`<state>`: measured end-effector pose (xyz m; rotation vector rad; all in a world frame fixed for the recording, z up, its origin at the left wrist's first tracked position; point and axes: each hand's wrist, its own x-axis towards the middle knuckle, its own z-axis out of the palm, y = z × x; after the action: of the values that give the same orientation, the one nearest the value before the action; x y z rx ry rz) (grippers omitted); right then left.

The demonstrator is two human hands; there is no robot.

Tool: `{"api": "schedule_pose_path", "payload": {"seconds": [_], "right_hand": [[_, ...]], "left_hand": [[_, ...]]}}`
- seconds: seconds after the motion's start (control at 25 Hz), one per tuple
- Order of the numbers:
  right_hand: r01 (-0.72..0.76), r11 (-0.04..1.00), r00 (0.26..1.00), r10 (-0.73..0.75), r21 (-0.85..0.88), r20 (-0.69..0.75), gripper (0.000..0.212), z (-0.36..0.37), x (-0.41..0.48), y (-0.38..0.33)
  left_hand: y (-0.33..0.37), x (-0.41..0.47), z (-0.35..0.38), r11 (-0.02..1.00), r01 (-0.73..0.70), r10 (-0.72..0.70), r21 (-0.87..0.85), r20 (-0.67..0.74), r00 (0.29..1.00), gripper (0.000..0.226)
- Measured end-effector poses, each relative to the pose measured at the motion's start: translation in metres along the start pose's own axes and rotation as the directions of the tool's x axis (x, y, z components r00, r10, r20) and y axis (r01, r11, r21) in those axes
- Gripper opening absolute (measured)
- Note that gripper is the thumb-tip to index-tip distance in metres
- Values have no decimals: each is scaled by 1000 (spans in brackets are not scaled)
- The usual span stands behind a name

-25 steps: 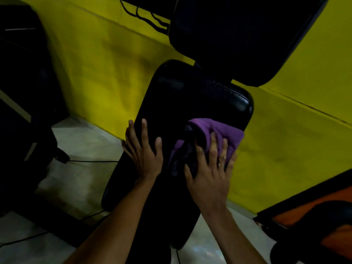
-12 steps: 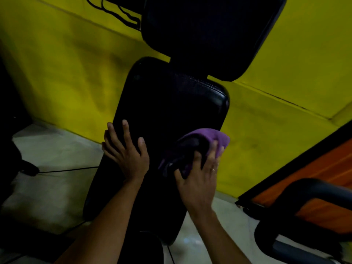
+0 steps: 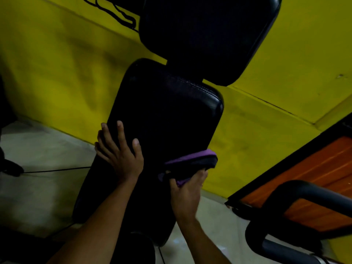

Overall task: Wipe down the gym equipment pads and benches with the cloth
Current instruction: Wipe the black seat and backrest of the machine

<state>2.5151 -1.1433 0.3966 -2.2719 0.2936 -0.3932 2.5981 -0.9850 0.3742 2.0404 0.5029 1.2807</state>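
A long black padded bench (image 3: pixel 167 115) runs away from me toward the yellow wall, with a second black pad (image 3: pixel 207 35) above its far end. My left hand (image 3: pixel 120 153) lies flat on the bench's left edge with its fingers spread. My right hand (image 3: pixel 186 189) holds a bunched purple cloth (image 3: pixel 192 161) at the bench's right edge; its fingertips are tucked under the cloth and hidden.
A yellow wall (image 3: pixel 57 63) stands behind the bench with black cables (image 3: pixel 114 14) on it. A pale floor (image 3: pixel 38 178) with a thin black cord lies to the left. At lower right are an orange and black panel (image 3: pixel 314 180) and a dark curved bar (image 3: pixel 297 191).
My right hand has slid the cloth down and toward the bench's right edge, and the cloth has bunched up. My left hand keeps its place on the left edge while the view shifts.
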Motion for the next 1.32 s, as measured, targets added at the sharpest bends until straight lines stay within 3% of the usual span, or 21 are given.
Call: {"api": "schedule_pose_path", "payload": {"seconds": [0.08,0.2,0.28,0.36,0.52,0.64,0.72,0.84,1.0,1.08,1.24,1.32], "right_hand": [[61,998,998,-62,26,29,108,-4,3,-2],[172,981,975,-157,93,-156,109,-19,37,-58],[223,975,938,-218,-12,-270,109,-23,56,-83],[294,938,895,-337,-183,-291,95,-18,49,-71],[430,783,853,-516,-450,-83,85,-8,16,-10],[467,708,817,-575,-530,-48,90,-12,19,-36],[572,594,732,-681,-566,25,82,-10,31,-75],[705,437,619,-764,-558,184,81,10,43,-99],[843,141,413,-787,-518,458,90,8,25,-36],[844,27,348,-788,-536,508,93,-19,37,-20],[758,160,452,-828,-632,333,80,-14,57,-84],[790,159,442,-817,-592,370,82,19,48,-100]], "left_hand": [[1,1,0,1000,-12,12,4,0,1000,59],[1,0,-4,1000,23,-23,-13,38,999,59],[2,-1,-7,999,36,-36,-11,61,997,59],[2,0,-8,999,45,-44,-8,79,996,59],[-5,-1,-4,1000,2,-4,27,66,998,58],[-7,-3,-4,1000,-3,2,20,54,999,59],[-8,-2,-3,1000,-18,18,13,59,998,60],[-25,-11,-4,995,89,-91,53,40,995,61],[-52,-51,-20,978,187,-196,88,110,975,61],[-56,-55,-24,972,223,-232,77,136,963,61],[-67,-62,-28,957,278,-289,89,153,945,62],[-74,-69,-27,957,260,-277,128,143,950,62]]}}
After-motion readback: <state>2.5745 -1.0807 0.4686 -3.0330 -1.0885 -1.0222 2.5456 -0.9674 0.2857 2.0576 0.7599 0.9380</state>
